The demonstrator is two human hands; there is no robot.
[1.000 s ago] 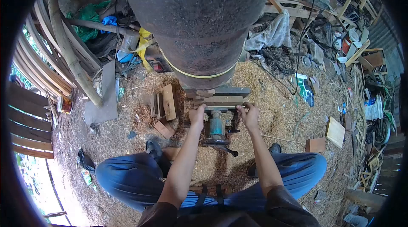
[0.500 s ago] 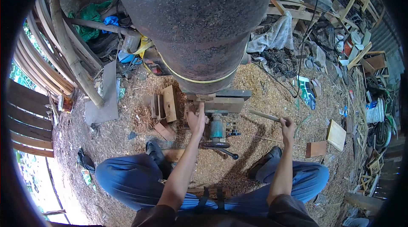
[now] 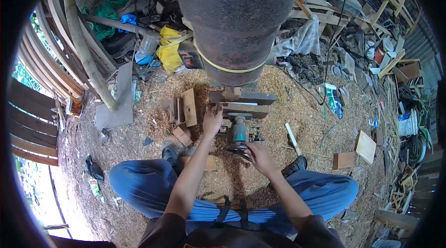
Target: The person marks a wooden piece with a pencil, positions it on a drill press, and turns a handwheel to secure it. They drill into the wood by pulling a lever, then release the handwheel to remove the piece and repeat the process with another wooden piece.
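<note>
Under the tall dark machine head [image 3: 232,29], a wooden block [image 3: 248,110] sits between the plates of a vise-like holder [image 3: 255,98]. My left hand [image 3: 213,121] is closed at the block's left end; its fingertips are partly hidden there. A green cylindrical part [image 3: 239,131] sticks out towards me below the block. At its near end is a dark handwheel [image 3: 237,149], and my right hand [image 3: 259,156] grips its right side. To the right, a wooden stick [image 3: 292,139] lies on the shavings near my shoe.
Several wood pieces [image 3: 189,107] stand and lie left of the machine. Two more blocks, one reddish [image 3: 344,160] and one pale [image 3: 365,147], lie at the right. Wood shavings cover the ground. A black cable [image 3: 329,57] hangs at the right, and clutter lines the back.
My right hand has let go of the stick, which now lies on the ground, and has moved left onto the handwheel. My left hand stays by the block. The camera view has shifted.
</note>
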